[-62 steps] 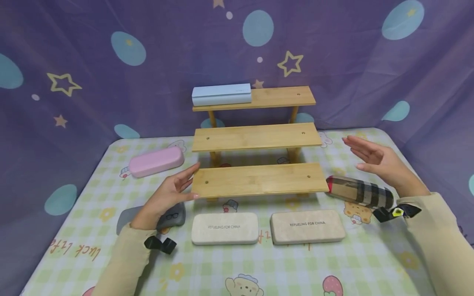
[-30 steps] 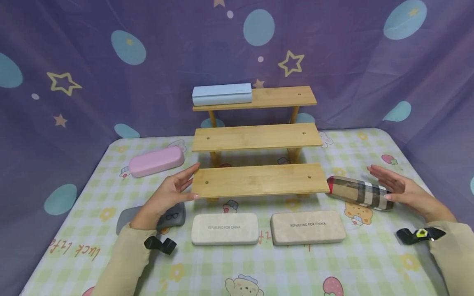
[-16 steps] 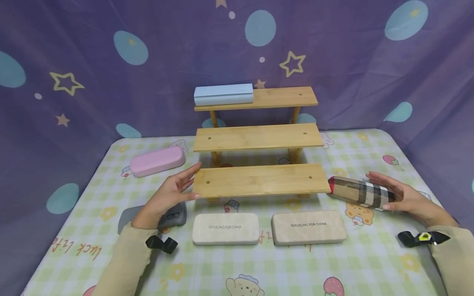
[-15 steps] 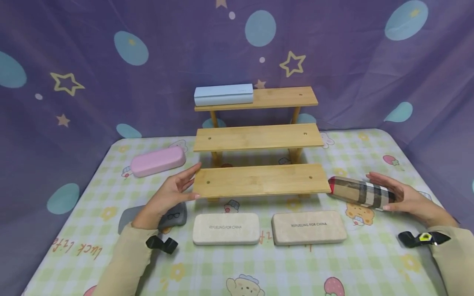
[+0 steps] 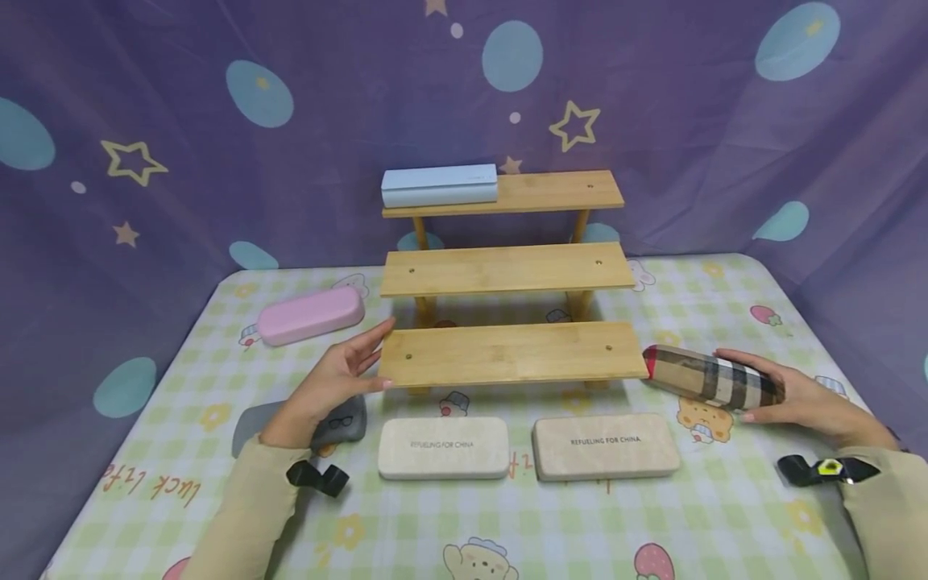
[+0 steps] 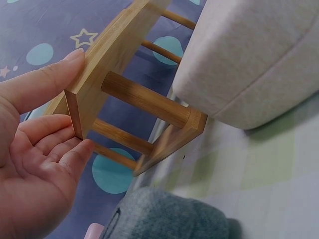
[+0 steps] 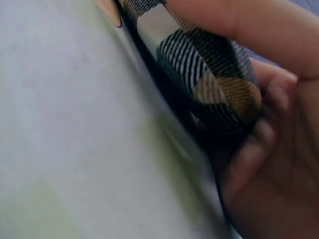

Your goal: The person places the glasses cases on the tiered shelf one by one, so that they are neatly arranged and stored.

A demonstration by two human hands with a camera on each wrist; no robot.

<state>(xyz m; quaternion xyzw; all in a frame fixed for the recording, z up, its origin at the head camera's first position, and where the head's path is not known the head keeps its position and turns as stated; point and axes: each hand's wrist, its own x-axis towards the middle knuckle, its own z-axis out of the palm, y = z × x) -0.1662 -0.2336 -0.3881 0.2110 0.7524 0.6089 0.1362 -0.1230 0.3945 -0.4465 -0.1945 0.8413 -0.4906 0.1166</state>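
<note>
Head view, with the right hand (image 5: 808,403) lower than half a second ago, thumb and fingers parted around the end of the plaid glasses case (image 5: 710,377) (on the tablecloth (image 5: 406,515), right of the three-tier bamboo stand (image 5: 507,270)): nearer a hold, perhaps; cannot tell whether gripping. Pinching the lowest board (image 5: 507,354) with the left hand (image 5: 329,387). Visible only from right wrist: fingers (image 7: 254,159) bent behind the case.

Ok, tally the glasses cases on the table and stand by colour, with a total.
Plaid glasses case: 1
Light blue glasses case: 1
Pink glasses case: 1
Grey glasses case: 1
Cream-to-beige glasses cases: 2
Total: 6
</note>
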